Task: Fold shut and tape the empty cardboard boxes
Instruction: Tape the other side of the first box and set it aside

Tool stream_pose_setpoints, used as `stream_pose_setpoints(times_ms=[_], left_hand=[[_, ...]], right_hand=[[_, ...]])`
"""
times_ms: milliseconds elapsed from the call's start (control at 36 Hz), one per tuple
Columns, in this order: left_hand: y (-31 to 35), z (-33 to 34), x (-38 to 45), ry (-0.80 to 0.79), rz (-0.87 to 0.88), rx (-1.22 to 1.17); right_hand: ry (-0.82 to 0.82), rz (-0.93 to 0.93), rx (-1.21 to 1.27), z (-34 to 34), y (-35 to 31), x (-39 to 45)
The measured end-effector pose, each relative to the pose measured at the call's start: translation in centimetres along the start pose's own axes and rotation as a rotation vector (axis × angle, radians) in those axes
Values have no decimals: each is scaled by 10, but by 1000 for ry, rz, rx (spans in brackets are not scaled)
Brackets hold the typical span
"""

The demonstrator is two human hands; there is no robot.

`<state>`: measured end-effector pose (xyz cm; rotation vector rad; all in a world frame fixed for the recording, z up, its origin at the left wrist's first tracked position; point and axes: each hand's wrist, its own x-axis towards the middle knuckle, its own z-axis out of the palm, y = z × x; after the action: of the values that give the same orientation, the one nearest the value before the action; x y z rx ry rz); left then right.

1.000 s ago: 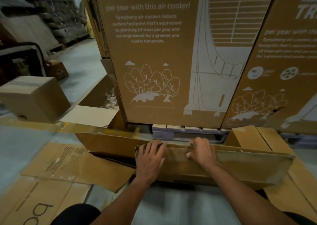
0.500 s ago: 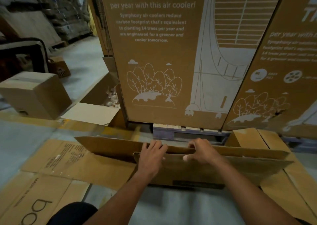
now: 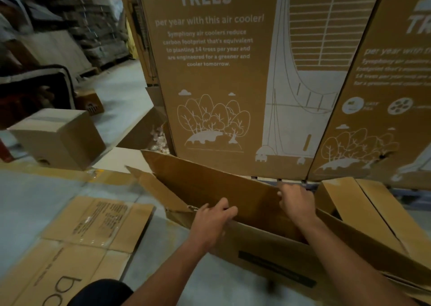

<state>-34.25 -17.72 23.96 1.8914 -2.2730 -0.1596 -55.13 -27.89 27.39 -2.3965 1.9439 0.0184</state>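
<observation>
Brown cardboard box (image 3: 268,247) open at lower centre of frame.
Left hand (image 3: 213,217) grips its near wall's top edge; right hand (image 3: 295,201) pinches the upright far flap (image 3: 210,184).

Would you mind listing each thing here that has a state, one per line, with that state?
Box being worked on: opened out, top open, flaps not folded.
Far flap: raised, tilted up.
Left hand: grips the box's near wall edge.
Right hand: grips the far flap's edge.
Small box: closed, tilted.
Flattened cartons: lying flat on the floor.
Tall air cooler cartons: upright, closed.
</observation>
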Motion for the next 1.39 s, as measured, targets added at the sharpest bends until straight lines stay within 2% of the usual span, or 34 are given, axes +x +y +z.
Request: stream_pose_setpoints(times_ms=[56,111,167,250,306,389,444,500,556,583,667,694,750,833,917,972,1028,1083,1222,1306,1389], left_hand=[[-2,-4,-6,-14,-21,-3],[-3,-6,-13,-35,-41,8],[-2,-9,-20,-31,-41,8],[-3,-16,-28,-44,-27,-21],[-5,-21,-30,-94,-56,-86],[-12,-31,-37,-170,-102,-326],[-17,-37,-37,-195,-88,-187],[-30,-39,-38,-122,-232,-212],[-44,-38,-37,101,-412,-246],[-52,-39,-39,184,-522,-186],[-85,-38,-40,245,-893,-64],[-96,-39,-42,254,-989,-135],[-119,-33,-45,262,-1125,-438],[-134,-21,-51,224,-1233,-947],[-133,-11,-50,220,-1166,-980],[-124,-11,-45,290,-1099,-956],[-114,-15,-38,356,-1049,-931],[-106,-16,-33,381,-1018,-892],[-105,-21,-38,266,-976,-558],[-111,-30,-49,184,-925,-531],[-116,-39,-59,131,-834,-547]], right_hand=[[12,15,31,-1,2,2],[23,51,-42,-2,5,2],[-39,131,-89,-5,10,0],[-163,167,-9,-3,19,-3],[-140,142,-2,2,22,-6],[-48,116,-14,6,23,-9],[-11,106,3,6,23,-11],[-5,99,-3,6,23,-12],[-10,86,-24,7,21,-11],[-10,77,-40,6,21,-10],[7,68,-45,9,24,-4],[17,71,-6,10,25,-2],[20,103,135,10,29,2],[-100,219,274,0,38,5],[-344,323,224,-18,53,-5],[-559,334,30,-26,63,-18],[-682,333,-124,-24,69,-28],[-639,345,-132,-16,72,-31],[-293,272,-162,-12,63,-32],[-154,311,-125,1,66,-28],[-85,350,-48,15,67,-23]])
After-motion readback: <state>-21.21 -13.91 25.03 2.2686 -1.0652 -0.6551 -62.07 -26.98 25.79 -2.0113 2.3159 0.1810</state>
